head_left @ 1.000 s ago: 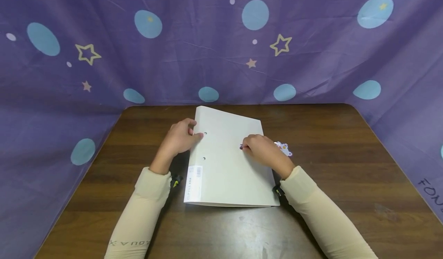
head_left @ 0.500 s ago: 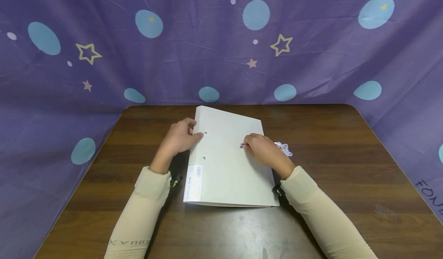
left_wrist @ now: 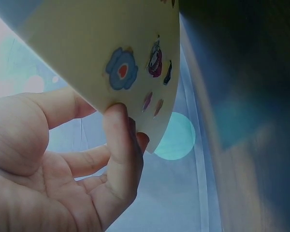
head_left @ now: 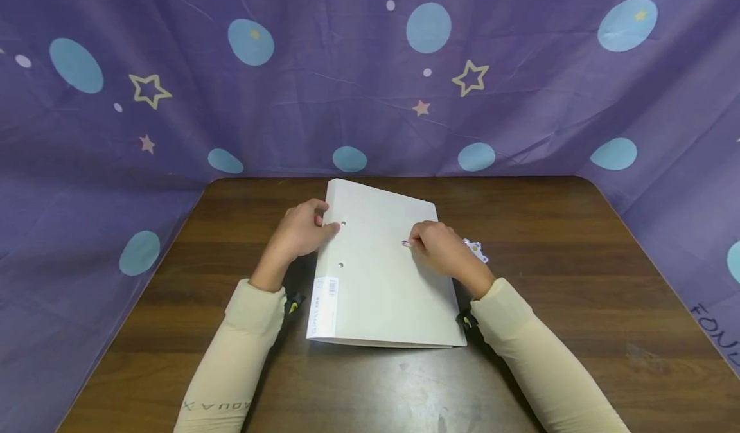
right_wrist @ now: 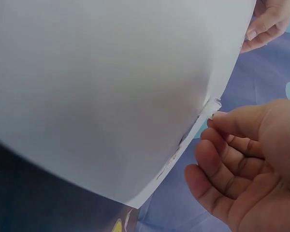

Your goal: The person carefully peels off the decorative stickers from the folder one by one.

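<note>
A white clip file (head_left: 384,298) lies on the table with its spine to the left. My left hand (head_left: 303,229) holds that spine edge, thumb on the top face near two rivets. In the left wrist view the file's stickered face (left_wrist: 63,43) shows a blue flower sticker (left_wrist: 122,72) and several smaller ones, with fingers curled at its edge. On the cover, my right hand (head_left: 442,248) pinches a small colourful sticker (head_left: 405,243) between thumb and forefinger. The right wrist view shows a curled white bit (right_wrist: 213,105) of it at the fingertips, standing up from the cover.
A white cutout piece with coloured prints (head_left: 476,250) lies right of the file, partly behind my right hand. A printed label (head_left: 324,308) is on the spine's near end. The brown wooden table (head_left: 578,279) meets a purple patterned curtain (head_left: 312,99) at the back.
My right hand has shifted slightly to the right, and a bit more of the small sticker shows beside its fingertips. The left hand and the file have stayed in place.
</note>
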The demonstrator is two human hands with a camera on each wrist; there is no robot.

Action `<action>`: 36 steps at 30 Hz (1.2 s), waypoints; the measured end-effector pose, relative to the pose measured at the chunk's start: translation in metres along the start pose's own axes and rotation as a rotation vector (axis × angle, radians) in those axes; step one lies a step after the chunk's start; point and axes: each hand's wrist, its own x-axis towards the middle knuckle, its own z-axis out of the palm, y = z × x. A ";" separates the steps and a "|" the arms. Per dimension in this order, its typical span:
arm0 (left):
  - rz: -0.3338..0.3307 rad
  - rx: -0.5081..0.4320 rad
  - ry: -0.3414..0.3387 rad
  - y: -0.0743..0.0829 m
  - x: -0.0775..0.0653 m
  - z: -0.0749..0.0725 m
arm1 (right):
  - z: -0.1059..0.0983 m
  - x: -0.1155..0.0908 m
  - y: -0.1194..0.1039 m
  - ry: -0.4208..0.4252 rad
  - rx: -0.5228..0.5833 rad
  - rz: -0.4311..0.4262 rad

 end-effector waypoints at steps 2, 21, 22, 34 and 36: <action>0.002 0.002 0.001 0.000 0.000 0.000 | 0.000 0.000 0.002 0.018 0.007 -0.012; 0.004 0.007 -0.003 -0.001 0.000 0.001 | -0.020 -0.004 0.012 0.081 0.026 0.041; 0.003 0.006 -0.003 -0.001 0.000 0.001 | -0.022 -0.004 0.014 0.080 0.014 0.050; -0.008 -0.011 -0.014 0.000 -0.002 -0.001 | -0.040 -0.011 0.044 -0.034 -0.265 0.239; -0.008 -0.008 -0.013 0.001 -0.002 -0.001 | -0.040 -0.011 0.047 -0.081 -0.281 0.280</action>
